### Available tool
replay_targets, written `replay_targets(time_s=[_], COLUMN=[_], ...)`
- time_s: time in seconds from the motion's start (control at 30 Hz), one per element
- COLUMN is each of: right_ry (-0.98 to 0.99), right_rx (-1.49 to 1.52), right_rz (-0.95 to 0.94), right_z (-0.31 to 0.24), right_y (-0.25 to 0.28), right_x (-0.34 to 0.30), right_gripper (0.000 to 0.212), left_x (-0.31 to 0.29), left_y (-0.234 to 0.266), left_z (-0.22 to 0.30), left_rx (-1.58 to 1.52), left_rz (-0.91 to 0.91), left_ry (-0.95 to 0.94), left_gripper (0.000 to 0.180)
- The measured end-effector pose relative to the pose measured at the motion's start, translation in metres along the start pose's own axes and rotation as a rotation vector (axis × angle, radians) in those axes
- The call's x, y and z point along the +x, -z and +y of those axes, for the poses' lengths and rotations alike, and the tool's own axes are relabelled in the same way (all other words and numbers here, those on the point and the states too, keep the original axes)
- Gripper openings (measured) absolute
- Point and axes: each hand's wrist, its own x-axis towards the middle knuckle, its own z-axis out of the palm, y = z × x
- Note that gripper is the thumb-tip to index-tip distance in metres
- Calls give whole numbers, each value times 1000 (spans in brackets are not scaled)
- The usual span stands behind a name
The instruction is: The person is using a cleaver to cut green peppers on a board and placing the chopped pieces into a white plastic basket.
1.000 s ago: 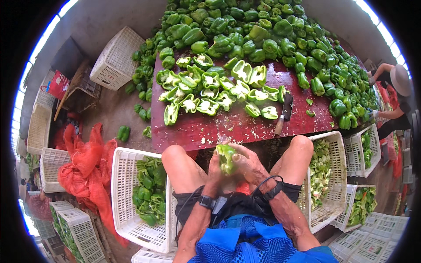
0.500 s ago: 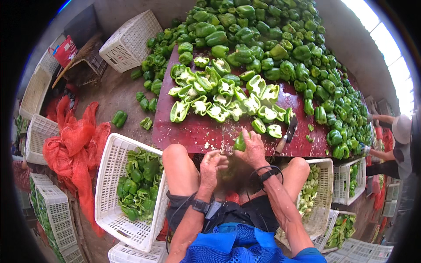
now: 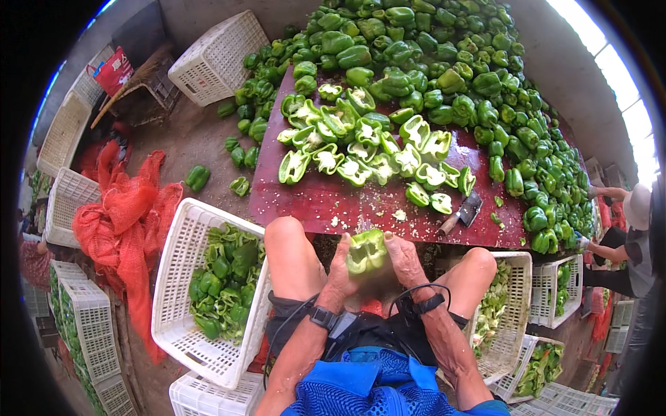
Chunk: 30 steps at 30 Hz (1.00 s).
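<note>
left hand (image 3: 341, 267): closed on the left side of the pepper half, fingers wrapped round its edge, thumb side up.
right hand (image 3: 404, 258): closed on the right side of the same pepper half, fingers curled at its rim.
pepper half (image 3: 366, 251): green, cut face up, pale inside showing. Held between both hands, above the gap between the knees, just short of the near edge of the board.
wrists: dark band on each, black cable looped off the right one.
knees: bare, one either side of the hands, touching or just under the board edge, can't tell which.
red board (image 3: 326, 201): dark red, wet, flecked with pale seeds and scraps near the hands.
cleaver (image 3: 463, 212): lying flat on the board, right of the hands, wooden handle pointing toward the person. Not touched.
cut halves (image 3: 361, 149): spread across the far part of the board, most cut face up.
whole peppers (image 3: 444, 76): big green heap beyond the board, running down its right side too.
left crate (image 3: 182, 256): white plastic, beside the left thigh, part filled with green pepper pieces.
right crate (image 3: 517, 305): white, beside the right knee, holds pale green trimmings.
red mesh sacks (image 3: 125, 222): piled on the floor left of the left crate.
other person (image 3: 635, 229): far right edge, pale hat, arm reaching toward the heap.
</note>
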Motion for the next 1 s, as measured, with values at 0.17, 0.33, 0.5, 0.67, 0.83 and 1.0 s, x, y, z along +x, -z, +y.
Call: replay_targets(time_s=[0.17, 0.33, 0.5, 0.67, 0.83, 1.0], right_ry=[491, 411, 304, 266, 65, 182], right_rx=[-661, -905, -942, -533, -570, -158], right_rz=[125, -219, -340, 14, 69, 167], right_z=[-77, -100, -92, -90, -63, -24], right_y=[-36, -48, -46, -64, -78, -85], right_x=[-16, -30, -33, -40, -29, -17], right_gripper=[16, 19, 13, 18, 20, 20], left_x=[-6, -3, -4, -4, -8, -3], left_y=[10, 11, 16, 16, 3, 2], left_z=[11, 14, 14, 11, 11, 8], left_rx=[221, 629, 723, 742, 1319, 1459], left_rz=[162, 187, 202, 240, 204, 202], left_ry=[-289, -325, -275, -331, -628, -722], left_gripper=[39, 38, 40, 42, 38, 42])
